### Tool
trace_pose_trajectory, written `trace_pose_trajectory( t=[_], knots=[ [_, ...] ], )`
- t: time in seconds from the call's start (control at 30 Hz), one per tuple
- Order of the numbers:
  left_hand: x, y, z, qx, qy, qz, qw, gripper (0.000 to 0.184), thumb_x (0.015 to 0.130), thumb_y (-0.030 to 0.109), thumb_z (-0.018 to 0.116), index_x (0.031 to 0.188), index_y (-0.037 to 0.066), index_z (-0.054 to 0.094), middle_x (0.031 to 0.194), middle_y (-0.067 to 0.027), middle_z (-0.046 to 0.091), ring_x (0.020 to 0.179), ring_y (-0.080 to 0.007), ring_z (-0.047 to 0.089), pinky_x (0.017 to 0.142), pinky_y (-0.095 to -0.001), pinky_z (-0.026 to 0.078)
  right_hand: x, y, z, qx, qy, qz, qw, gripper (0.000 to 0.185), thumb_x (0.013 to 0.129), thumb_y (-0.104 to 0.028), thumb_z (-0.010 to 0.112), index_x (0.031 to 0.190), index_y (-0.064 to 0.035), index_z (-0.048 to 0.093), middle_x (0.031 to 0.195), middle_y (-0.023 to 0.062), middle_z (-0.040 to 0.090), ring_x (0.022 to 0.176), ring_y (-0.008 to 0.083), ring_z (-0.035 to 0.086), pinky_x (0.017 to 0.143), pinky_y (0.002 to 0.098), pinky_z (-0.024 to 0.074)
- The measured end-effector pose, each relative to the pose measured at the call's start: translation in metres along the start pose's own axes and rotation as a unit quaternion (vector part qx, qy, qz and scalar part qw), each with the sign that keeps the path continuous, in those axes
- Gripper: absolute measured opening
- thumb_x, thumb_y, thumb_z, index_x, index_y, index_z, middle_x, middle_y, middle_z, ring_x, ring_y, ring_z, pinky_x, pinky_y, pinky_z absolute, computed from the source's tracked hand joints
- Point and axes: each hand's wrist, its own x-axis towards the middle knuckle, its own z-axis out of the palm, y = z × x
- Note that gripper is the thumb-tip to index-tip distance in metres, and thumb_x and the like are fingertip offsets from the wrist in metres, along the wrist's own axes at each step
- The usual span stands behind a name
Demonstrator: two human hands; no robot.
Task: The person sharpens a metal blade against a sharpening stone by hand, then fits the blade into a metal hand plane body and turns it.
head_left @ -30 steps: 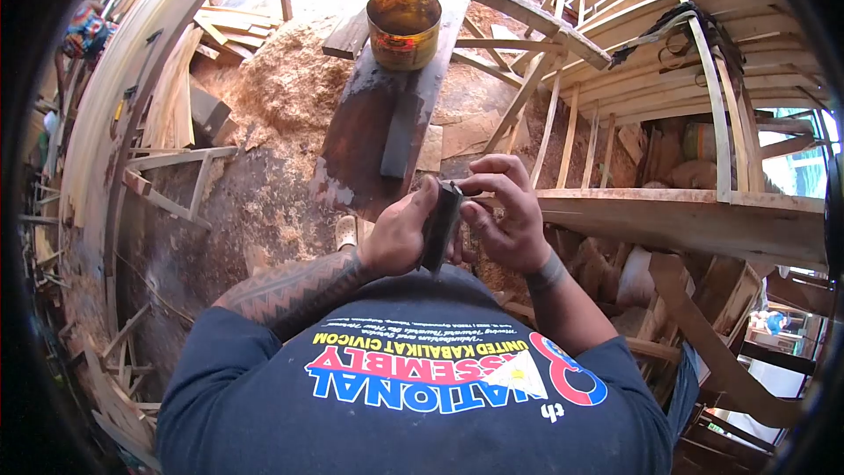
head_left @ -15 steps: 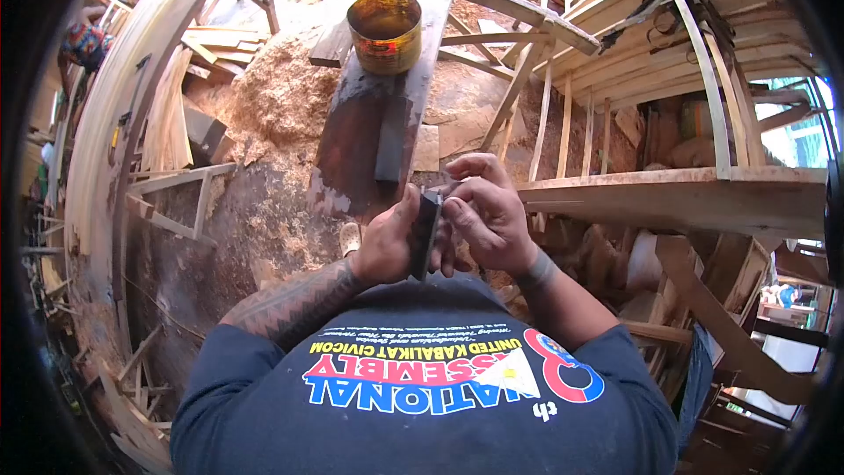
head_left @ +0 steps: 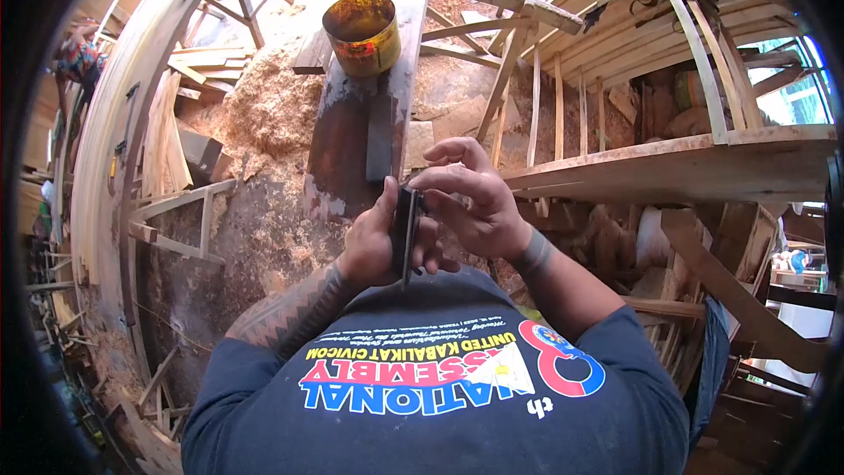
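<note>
Holding a flat dark piece (head_left: pixel 403 233) in the left hand (head_left: pixel 371 242), just in front of the chest, stood nearly on edge and pointing away from the body. Has the left grip closed about it, with the thumb laid up along one side near the far end and fingers showing past the other side. Holds the right hand (head_left: pixel 472 200) at the far end of the same piece, with forefinger and thumb bent toward its edge and the remaining fingers loosely curled. Cannot make out the spacing of the right grip there, nor anything small pinched in it. Wearing a dark T-shirt (head_left: pixel 431 440) with blue, red and yellow lettering, upside down from this view. Just beyond the hands, on a plank worktop (head_left: pixel 338 145) with a dark brown patch at the near end: a dark oblong block (head_left: pixel 379 136), lying lengthwise near the right edge, and past it an open yellow can (head_left: pixel 361 53), standing upright and streaked inside. To the left of the worktop, on the ground, a heap of wood shavings (head_left: pixel 277 97); further left, a long pale timber (head_left: pixel 101 167). To the right, a ribbed wooden frame (head_left: pixel 651 158). At the far left edge, partly blurred, another person (head_left: pixel 81 60) in patterned clothing.
</note>
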Motion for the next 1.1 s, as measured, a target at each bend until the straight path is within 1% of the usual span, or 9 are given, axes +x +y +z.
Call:
trace_pose_trajectory(
  t=[0.1,0.2,0.3,0.43,0.53,0.73,0.87,0.97,1.1],
  knots=[
    [0.001,-0.001,-0.005,-0.028,-0.001,-0.016,0.999,0.096,0.106,0.088,0.02,0.128,0.007,0.067,0.064,-0.0085,0.055,0.064,-0.0321,0.067,0.093,-0.069,0.061,-0.002,0.001,0.002,0.026,0.006,0.03,0.999,0.024,0.1,-0.002,0.076,0.123,-0.0087,0.08,0.127,0.0148,0.063,0.124,0.0285,0.063,0.104,0.0396,0.0531],
    [0.0,0.002,0.003,-0.053,0.015,-0.02,0.998,0.095,0.107,0.087,0.021,0.123,0.006,0.068,0.065,-0.0094,0.058,0.063,-0.0309,0.067,0.087,-0.0602,0.063,-0.001,-0.009,0.005,0.078,0.033,0.089,0.992,0.018,0.1,-0.005,0.078,0.118,-0.0048,0.079,0.126,0.0151,0.063,0.121,0.0284,0.064,0.102,0.0373,0.0538],
    [0.004,0.006,-0.002,0.024,0.024,0.014,0.999,0.083,0.115,0.073,0.028,0.125,0.0,0.066,0.074,-0.012,0.064,0.065,-0.0283,0.07,0.075,-0.0473,0.063,-0.002,-0.002,0.003,0.019,0.046,0.1,0.994,0.014,0.102,-0.009,0.078,0.112,-0.0006,0.077,0.127,0.0148,0.061,0.119,0.0264,0.065,0.1,0.0354,0.0551],
    [-0.004,0.008,0.013,0.15,0.03,0.063,0.986,0.078,0.117,0.069,0.028,0.135,-0.001,0.058,0.078,-0.0118,0.067,0.066,-0.0234,0.071,0.069,-0.0372,0.062,-0.015,0.014,0.01,0.183,0.031,0.201,0.962,0.016,0.106,-0.012,0.072,0.115,0.0011,0.072,0.133,0.0122,0.054,0.126,0.0196,0.057,0.11,0.0351,0.047],
    [0.0,0.007,0.007,0.188,0.048,0.054,0.98,0.09,0.113,0.074,0.027,0.173,0.007,0.035,0.074,-0.009,0.061,0.067,-0.0257,0.069,0.078,-0.0457,0.063,-0.02,0.024,0.018,0.188,0.079,0.223,0.953,0.018,0.105,-0.015,0.075,0.112,0.0015,0.075,0.131,0.0157,0.058,0.125,0.0244,0.061,0.104,0.0372,0.0547],
    [-0.004,0.014,0.016,0.197,0.019,0.064,0.978,0.086,0.115,0.07,0.03,0.173,0.007,0.033,0.087,-0.0097,0.068,0.075,-0.018,0.072,0.078,-0.0387,0.067,-0.025,0.021,0.02,-0.014,0.03,0.073,0.997,0.014,0.104,-0.009,0.073,0.114,0.0,0.076,0.135,0.0172,0.057,0.135,0.0312,0.055,0.113,0.0436,0.0489],
    [0.005,0.01,0.008,0.224,0.019,0.139,0.964,0.086,0.115,0.067,0.04,0.173,0.004,0.031,0.114,-0.0129,0.072,0.084,-0.017,0.076,0.077,-0.0328,0.066,-0.028,0.015,0.029,0.161,0.078,0.16,0.971,0.014,0.107,-0.013,0.071,0.111,-0.0003,0.076,0.134,0.0173,0.056,0.139,0.0307,0.052,0.118,0.0428,0.0433],
    [0.007,0.006,0.011,0.216,0.01,0.179,0.96,0.091,0.113,0.065,0.051,0.173,0.001,0.029,0.132,-0.0138,0.069,0.093,-0.0174,0.077,0.08,-0.0309,0.064,-0.032,0.018,0.026,0.093,0.075,0.141,0.983,0.017,0.11,-0.015,0.068,0.111,0.0004,0.075,0.131,0.0156,0.057,0.138,0.0293,0.05,0.116,0.0414,0.0426],
    [0.004,0.009,0.005,0.301,-0.014,0.208,0.931,0.101,0.108,0.064,0.064,0.175,0.0,0.025,0.141,-0.0128,0.066,0.117,-0.0183,0.07,0.1,-0.0321,0.057,-0.03,0.006,0.019,0.109,0.046,0.156,0.981,0.02,0.113,-0.016,0.064,0.111,0.0012,0.074,0.123,0.0132,0.06,0.123,0.0243,0.056,0.108,0.0375,0.0463]
  ],
)
